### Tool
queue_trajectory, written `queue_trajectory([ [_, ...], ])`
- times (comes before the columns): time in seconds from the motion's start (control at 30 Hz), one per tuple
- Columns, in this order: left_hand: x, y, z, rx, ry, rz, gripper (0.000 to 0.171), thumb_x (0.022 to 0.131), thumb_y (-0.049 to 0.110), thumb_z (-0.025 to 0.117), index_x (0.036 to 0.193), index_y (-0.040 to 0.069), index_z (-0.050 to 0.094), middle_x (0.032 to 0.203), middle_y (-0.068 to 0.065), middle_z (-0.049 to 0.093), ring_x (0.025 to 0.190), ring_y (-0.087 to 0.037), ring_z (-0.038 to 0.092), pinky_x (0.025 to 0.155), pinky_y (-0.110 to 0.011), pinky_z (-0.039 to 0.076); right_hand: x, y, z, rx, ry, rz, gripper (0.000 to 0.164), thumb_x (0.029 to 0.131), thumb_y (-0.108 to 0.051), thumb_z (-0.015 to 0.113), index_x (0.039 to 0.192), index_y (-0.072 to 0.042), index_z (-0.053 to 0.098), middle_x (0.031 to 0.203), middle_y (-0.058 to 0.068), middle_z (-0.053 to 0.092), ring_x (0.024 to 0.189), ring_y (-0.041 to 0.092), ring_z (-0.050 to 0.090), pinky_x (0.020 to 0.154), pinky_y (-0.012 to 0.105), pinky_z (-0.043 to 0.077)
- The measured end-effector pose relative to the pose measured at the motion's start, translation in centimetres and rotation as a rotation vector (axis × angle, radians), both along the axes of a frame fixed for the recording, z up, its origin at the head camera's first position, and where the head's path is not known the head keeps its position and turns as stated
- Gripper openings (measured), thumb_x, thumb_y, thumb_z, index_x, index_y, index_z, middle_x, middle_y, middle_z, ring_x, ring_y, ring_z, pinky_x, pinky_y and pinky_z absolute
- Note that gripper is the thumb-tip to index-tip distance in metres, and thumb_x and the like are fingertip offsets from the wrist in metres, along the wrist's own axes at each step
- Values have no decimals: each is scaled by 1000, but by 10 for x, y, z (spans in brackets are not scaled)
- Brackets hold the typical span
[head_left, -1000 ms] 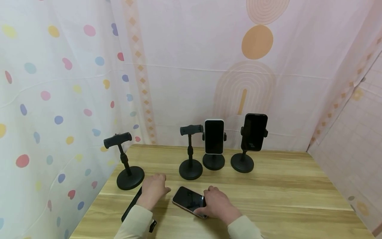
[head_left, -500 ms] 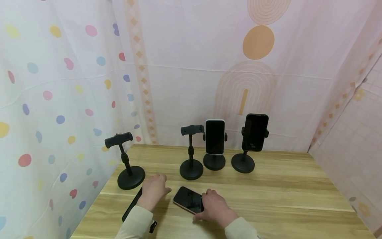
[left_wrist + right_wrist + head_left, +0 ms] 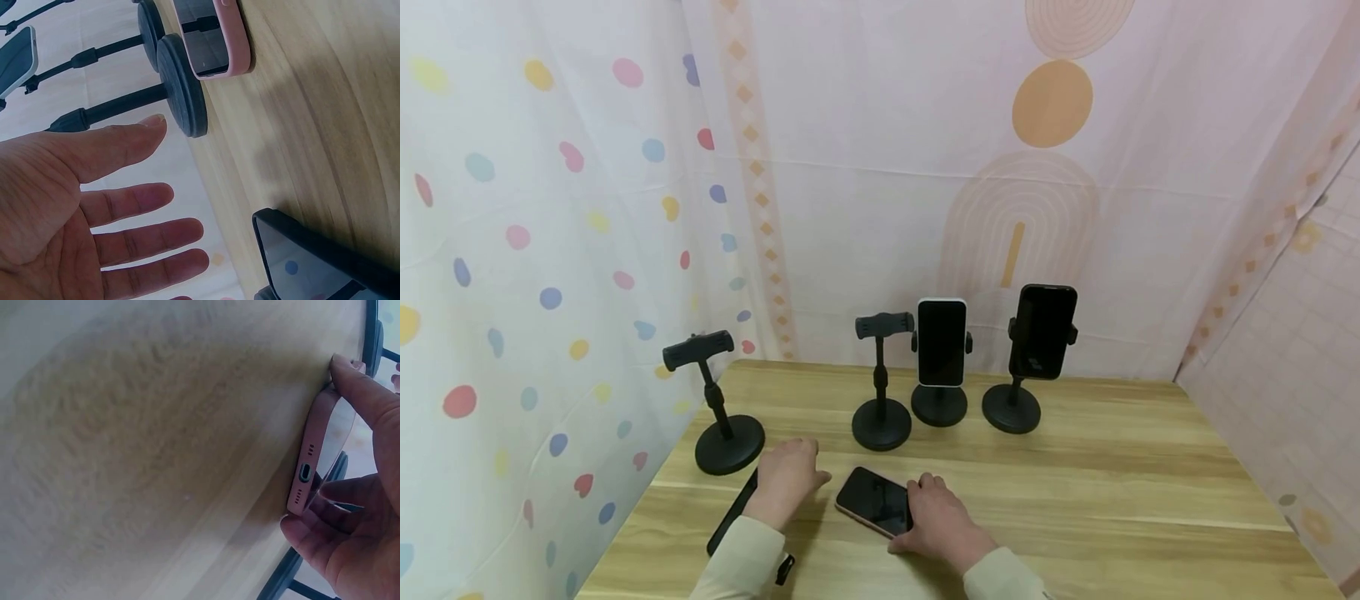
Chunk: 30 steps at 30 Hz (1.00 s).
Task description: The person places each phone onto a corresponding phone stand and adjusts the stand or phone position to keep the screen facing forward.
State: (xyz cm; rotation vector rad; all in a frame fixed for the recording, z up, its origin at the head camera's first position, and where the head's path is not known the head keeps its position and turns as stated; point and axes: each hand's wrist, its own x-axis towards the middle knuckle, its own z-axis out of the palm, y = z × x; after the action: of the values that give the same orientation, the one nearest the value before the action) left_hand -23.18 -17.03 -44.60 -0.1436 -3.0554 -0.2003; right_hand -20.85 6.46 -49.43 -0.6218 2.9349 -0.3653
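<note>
A smartphone (image 3: 871, 500) in a pink case lies screen up on the table, a charging port in its near end. My right hand (image 3: 942, 518) holds it by its long edges, thumb on one side and fingertips (image 3: 299, 532) on the other, as the right wrist view shows. Left of it, my left hand (image 3: 786, 479) hovers with fingers spread and nothing in the palm. Partly behind that wrist lies a black smartphone (image 3: 730, 517), also seen in the left wrist view, screen (image 3: 300, 265) reflecting dots.
Two phone stands without phones, one at left (image 3: 728, 444) and one mid-table (image 3: 881, 425), stand beyond the hands. A white-framed phone (image 3: 942, 343) and a black phone (image 3: 1043, 332) sit upright in two more stands. Patterned curtains (image 3: 865, 208) surround the wooden table (image 3: 1112, 500).
My right thumb has moved from over the pink-cased phone's screen to its near edge, and the hand now covers the phone's right end. The left hand has kept its place.
</note>
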Motion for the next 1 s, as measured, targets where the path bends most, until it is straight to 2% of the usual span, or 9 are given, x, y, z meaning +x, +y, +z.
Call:
queue_trajectory([
  [0.2, 0, 2, 1, -2, -7, -7, 35, 79, 31, 84, 97, 4, 69, 89, -12, 67, 78, -31, 64, 65, -48, 51, 1, 3, 2, -57, -15, -21, 80, 72, -50, 85, 125, 6, 60, 105, 12, 50, 92, 24, 47, 79, 38, 49],
  [0.53, -2, 5, -1, 7, -28, -12, 35, 79, 32, 84, 97, 5, 70, 89, -11, 67, 76, -31, 64, 65, -49, 51, 0, 13, 4, -90, -47, -63, 66, 69, -40, 89, 109, 5, 63, 93, 8, 46, 84, 22, 44, 75, 37, 47],
  [0.8, -4, 7, -3, 2, -44, -8, 35, 79, 31, 83, 98, 5, 69, 89, -11, 66, 79, -30, 64, 68, -49, 51, -6, 16, 7, -42, -85, -24, 70, 72, -44, 87, 119, 1, 62, 101, 10, 50, 88, 22, 45, 79, 37, 47],
  [1.0, -5, 8, -3, -8, -59, 2, 35, 80, 32, 83, 98, 6, 68, 89, -10, 65, 81, -31, 64, 71, -50, 50, -9, 17, 9, -48, -109, -25, 66, 71, -43, 88, 115, 0, 64, 98, 8, 48, 86, 22, 43, 76, 36, 46],
])
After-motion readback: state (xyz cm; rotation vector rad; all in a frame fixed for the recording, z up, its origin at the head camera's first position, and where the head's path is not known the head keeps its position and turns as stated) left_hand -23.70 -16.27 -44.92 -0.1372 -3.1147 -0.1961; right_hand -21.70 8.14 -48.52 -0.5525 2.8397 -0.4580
